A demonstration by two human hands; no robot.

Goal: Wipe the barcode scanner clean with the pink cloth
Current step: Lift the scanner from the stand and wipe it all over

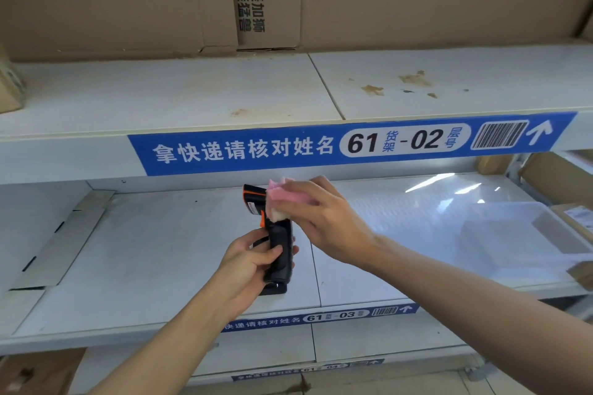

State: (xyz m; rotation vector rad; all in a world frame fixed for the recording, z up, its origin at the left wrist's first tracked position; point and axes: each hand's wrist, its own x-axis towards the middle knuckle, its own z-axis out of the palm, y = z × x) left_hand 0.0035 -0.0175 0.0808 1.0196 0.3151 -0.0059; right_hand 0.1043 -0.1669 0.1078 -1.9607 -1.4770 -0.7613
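Nearest the camera, the left hand point(248, 258) is wrapped around the lower handle of the barcode scanner point(272, 234), thumb pressed across its front, holding it in the air above the front part of the lower shelf point(160, 250), not resting on it. The scanner's long axis runs close to upright, handle down and black-and-orange head up, the head tipped toward the left. Just above and to the right, the right hand point(321, 218) has its grip pressed together on the bunched pink cloth point(285, 196), which lies against the head and the top of the handle. So the uncleaned length lies below the cloth, along the handle toward the left grip; strokes probably run down that axis. Beyond, the blue shelf label point(321, 144) crosses the upper shelf edge.
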